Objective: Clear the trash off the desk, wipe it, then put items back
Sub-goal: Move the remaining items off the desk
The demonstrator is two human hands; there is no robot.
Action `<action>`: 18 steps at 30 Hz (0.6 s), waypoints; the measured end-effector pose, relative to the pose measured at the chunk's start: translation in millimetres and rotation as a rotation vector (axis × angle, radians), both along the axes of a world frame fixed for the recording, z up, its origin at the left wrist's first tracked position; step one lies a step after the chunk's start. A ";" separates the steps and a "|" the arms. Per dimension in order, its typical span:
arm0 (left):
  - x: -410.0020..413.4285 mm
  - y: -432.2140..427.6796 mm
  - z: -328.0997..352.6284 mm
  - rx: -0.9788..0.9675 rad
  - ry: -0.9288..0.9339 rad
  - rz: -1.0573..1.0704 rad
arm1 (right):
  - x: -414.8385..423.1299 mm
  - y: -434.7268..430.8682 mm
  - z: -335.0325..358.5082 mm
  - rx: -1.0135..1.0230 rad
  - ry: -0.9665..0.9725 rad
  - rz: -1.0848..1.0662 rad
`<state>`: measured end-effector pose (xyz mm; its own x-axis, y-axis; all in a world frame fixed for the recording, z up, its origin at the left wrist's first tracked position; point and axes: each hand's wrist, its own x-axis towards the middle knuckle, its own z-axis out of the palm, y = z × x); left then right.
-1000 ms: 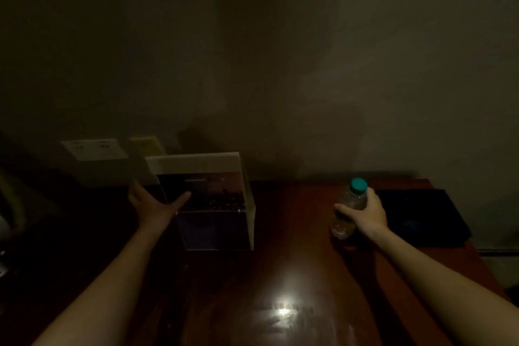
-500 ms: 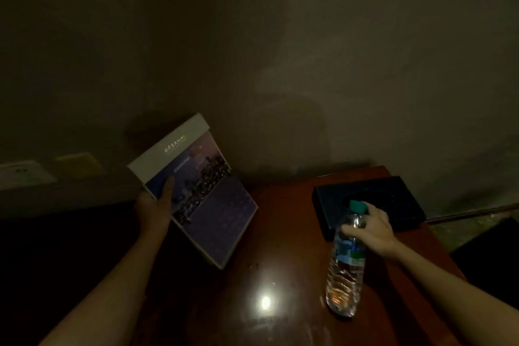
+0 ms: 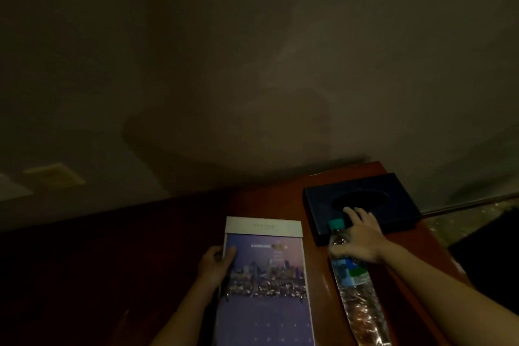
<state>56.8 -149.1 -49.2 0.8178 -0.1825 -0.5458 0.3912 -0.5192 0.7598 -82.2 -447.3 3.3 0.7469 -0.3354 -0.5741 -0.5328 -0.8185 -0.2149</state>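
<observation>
Left hand pinches the left edge of a purple skyline-printed paper booklet, thumb on the cover; the booklet extends rightward from the grip. Right hand appears, in dim light, to clasp the neck of a tilted clear plastic water bottle with a teal cap. Its fingertips overlap a dark blue rectangular box on the red-brown wooden desk.

Left hand grips a calendar; right hand holds a bottle near a dark box.
</observation>
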 end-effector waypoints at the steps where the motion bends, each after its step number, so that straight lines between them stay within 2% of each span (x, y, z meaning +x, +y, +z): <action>1: -5.8 -3.9 -7.2 -0.022 0.034 -0.019 | 0.0 -1.0 -1.7 -0.010 0.008 0.011; 10: -21.7 -13.6 -37.0 0.028 0.055 0.035 | 1.2 -13.4 -12.2 -0.038 0.035 0.082; 14: -21.8 -3.6 -39.0 -0.077 0.170 0.058 | 3.0 -13.7 -13.2 -0.084 0.043 0.103; 18: -31.0 -0.5 -37.6 -0.209 0.127 0.020 | 1.6 -5.8 -8.5 -0.121 0.018 0.153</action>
